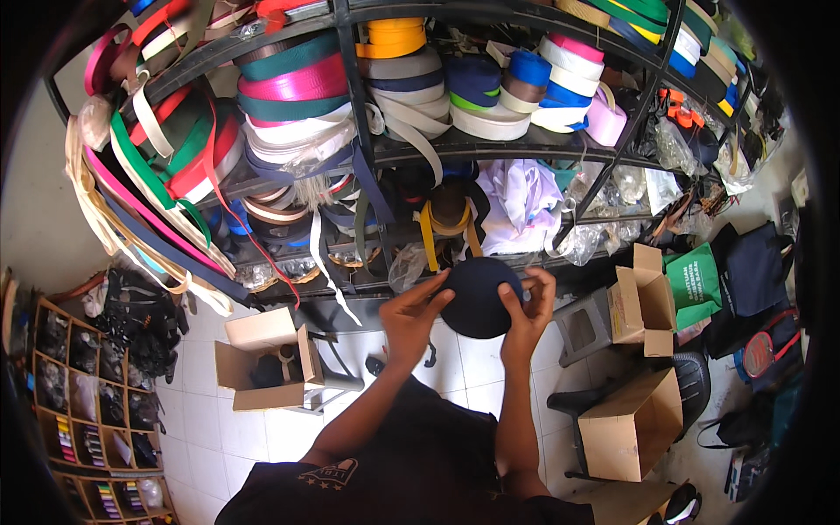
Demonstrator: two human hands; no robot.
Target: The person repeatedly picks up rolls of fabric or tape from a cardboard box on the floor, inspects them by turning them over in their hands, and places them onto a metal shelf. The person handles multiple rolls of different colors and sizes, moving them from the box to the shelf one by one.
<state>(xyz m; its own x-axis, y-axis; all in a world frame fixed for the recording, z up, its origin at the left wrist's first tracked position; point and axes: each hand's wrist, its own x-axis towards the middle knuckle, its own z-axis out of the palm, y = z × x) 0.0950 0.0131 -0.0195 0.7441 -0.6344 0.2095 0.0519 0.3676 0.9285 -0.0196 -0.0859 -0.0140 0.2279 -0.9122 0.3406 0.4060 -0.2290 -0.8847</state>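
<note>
A round, flat, dark navy roll (477, 302), which looks like tightly wound webbing, is held up in front of the shelf. My left hand (413, 317) grips its left edge between thumb and fingers. On the opposite edge, my right hand (528, 313) presses its thumb onto the face, with fingers curled behind the rim. The roll's broad face is turned toward me and its back is hidden. Just beyond it, a yellow strap (430, 236) hangs round a dark roll on the lower shelf.
A black metal shelf (420, 150) carries many coloured webbing rolls, with loose straps hanging at the left. An open cardboard box (258, 398) with dark items stands at left. Other boxes (643, 302) and a black chair (696, 389) stand right. A compartmented rack (70, 315) is far left.
</note>
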